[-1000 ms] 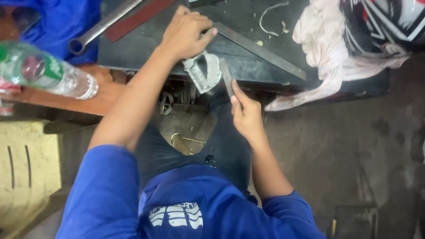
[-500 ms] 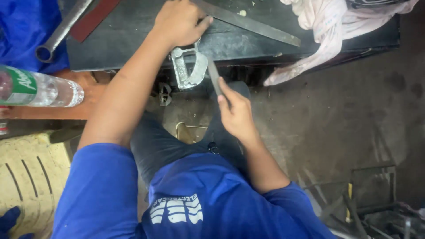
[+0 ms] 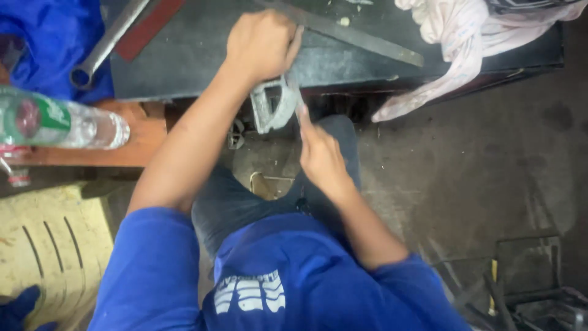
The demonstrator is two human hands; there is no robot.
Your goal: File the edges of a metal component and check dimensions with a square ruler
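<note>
A dark workbench (image 3: 202,55) filled the top of the view, its front edge running above the person's knees. A pale yellow slatted plastic crate (image 3: 49,245) sat at lower left, and a brown wooden board (image 3: 141,147) lay just beside the bench's left end. A pale pink cloth (image 3: 459,49) hung over the bench's right part, draping past the edge. A long flat metal bar (image 3: 361,40) lay slantwise on the bench top, and a grey metal pipe (image 3: 110,43) lay near the left corner, next to a red strip (image 3: 150,27). A clear plastic bottle (image 3: 61,122) lay on its side on the board, with a green label wrapped round its middle and a reddish patch showing near its end.

The left hand (image 3: 260,43) was curled shut at the bench edge, clamped on the top of a grey metal bracket (image 3: 272,107) that hung down just below the edge. The right hand (image 3: 318,153) was closed around a slim dark tool (image 3: 300,110), blurred, whose tip touched the bracket's right side.
</note>
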